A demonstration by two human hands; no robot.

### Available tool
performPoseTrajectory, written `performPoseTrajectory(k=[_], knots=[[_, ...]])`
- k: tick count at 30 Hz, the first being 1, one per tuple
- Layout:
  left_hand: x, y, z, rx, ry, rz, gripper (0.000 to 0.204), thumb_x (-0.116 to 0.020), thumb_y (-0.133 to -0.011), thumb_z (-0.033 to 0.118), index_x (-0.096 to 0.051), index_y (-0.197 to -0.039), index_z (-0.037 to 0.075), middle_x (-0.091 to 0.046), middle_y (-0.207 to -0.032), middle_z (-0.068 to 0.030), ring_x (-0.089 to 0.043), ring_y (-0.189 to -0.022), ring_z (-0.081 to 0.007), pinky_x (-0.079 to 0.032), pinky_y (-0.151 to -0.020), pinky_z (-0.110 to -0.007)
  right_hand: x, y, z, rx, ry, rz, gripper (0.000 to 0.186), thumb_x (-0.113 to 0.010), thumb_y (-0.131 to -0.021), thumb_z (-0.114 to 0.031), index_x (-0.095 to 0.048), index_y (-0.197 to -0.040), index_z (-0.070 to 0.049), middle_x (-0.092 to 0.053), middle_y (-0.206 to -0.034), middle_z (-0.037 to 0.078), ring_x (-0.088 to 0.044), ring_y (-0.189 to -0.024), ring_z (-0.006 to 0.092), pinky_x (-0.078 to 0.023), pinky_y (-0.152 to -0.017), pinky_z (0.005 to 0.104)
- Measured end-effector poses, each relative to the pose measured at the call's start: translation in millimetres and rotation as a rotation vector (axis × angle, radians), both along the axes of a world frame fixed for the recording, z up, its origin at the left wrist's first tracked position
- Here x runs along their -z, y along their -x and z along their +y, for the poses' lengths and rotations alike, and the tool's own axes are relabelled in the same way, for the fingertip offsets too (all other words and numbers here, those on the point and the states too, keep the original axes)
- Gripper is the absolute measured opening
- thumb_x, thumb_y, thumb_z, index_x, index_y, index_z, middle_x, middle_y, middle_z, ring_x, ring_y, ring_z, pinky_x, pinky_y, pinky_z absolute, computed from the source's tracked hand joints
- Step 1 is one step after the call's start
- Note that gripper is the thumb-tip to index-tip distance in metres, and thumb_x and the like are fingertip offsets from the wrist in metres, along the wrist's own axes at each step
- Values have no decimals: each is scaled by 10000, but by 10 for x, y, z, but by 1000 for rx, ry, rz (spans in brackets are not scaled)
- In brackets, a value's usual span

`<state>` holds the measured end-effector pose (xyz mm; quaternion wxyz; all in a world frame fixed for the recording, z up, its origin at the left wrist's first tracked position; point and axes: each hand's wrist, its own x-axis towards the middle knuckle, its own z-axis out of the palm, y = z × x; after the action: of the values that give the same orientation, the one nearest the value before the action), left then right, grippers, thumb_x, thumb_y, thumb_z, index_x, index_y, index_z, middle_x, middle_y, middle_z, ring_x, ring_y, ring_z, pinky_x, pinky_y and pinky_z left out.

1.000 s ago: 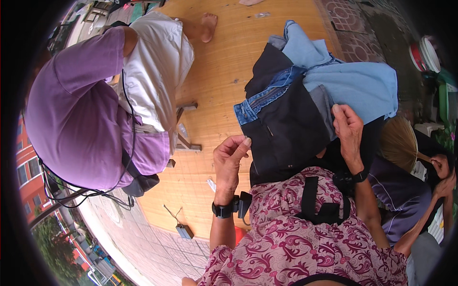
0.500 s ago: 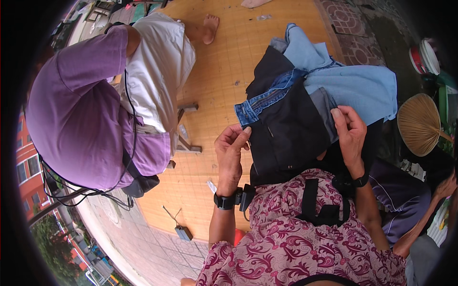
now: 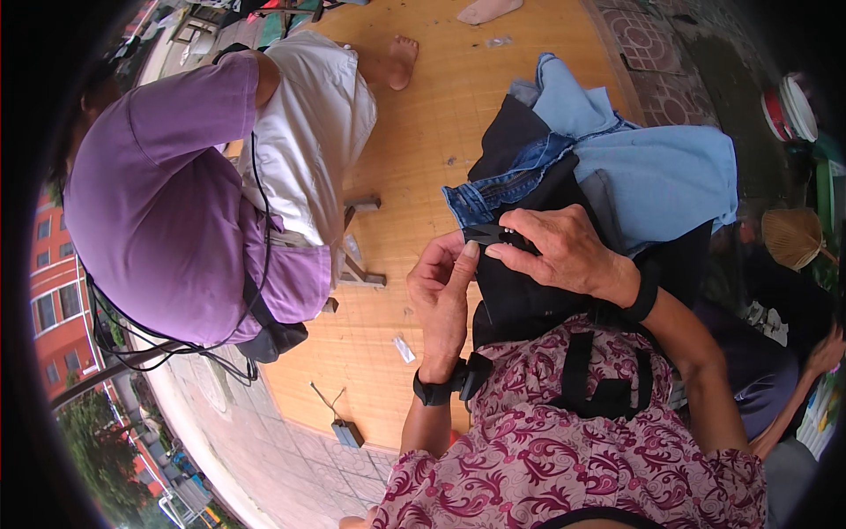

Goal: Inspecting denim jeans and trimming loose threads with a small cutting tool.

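Observation:
Across my lap lie black cloth and jeans with a dark blue denim waistband and light blue legs. My left hand pinches the edge of the black cloth, thumb on top, just below the waistband's left end. Closed around small black thread snips, my right hand has come over the cloth. The snips' tips point left and reach the left thumb and the pinched edge. The right palm hides most of their handle. Whether the blades touch a thread is too small to tell.
At the left sits a person in a purple shirt, black cables hanging from the back. A woven mat covers the ground, with a small dark box on it. To the right are a straw fan, a white bucket and another person's arm.
My right hand has left the cloth's right side and moved left to my left hand, now with black snips in it. The fan at the right has tilted away.

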<state>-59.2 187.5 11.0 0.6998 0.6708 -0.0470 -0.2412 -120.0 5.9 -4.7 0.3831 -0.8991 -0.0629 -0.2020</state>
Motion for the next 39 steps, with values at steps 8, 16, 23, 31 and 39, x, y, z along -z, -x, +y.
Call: performPoseTrajectory(k=[8,16,23,31,39], knots=[[-83,70,-147,24,18,-50,136,-688,-947,88,-699,-1056,8,-676,-913,22,-566,-824,-38,-442,-754,-193,39,48,45,179,-175,-68,249,-768,-860,-203,-633,-958,-19,-684,-776,131,-682,-618,298,-517,-527,360],[-135,111,-247,24,72,-48,107,-689,-941,92,-706,-1020,22,-672,-914,36,-572,-846,-39,-437,-793,-189,73,98,5,200,-159,-134,249,-779,-850,-201,-637,-952,-23,-686,-764,134,-684,-619,301,-522,-528,354],[-148,87,-306,21,124,-1,78,-673,-944,79,-700,-997,28,-654,-897,50,-552,-844,-34,-413,-811,-186,71,92,-28,209,-146,-185,257,-789,-838,-193,-635,-947,-20,-693,-768,136,-687,-628,300,-526,-531,352],[-193,78,-356,36,118,-13,79,-650,-952,65,-699,-1000,24,-651,-890,53,-532,-826,-29,-401,-786,-189,77,82,-50,237,-150,-241,251,-800,-823,-175,-633,-929,-19,-695,-768,138,-694,-642,297,-534,-543,352],[-128,98,-392,70,142,-22,110,-655,-956,54,-686,-1055,17,-647,-934,35,-546,-849,-41,-428,-761,-199,69,128,-54,302,-104,-321,251,-813,-798,-140,-625,-916,-23,-680,-743,124,-685,-621,279,-518,-519,341]])
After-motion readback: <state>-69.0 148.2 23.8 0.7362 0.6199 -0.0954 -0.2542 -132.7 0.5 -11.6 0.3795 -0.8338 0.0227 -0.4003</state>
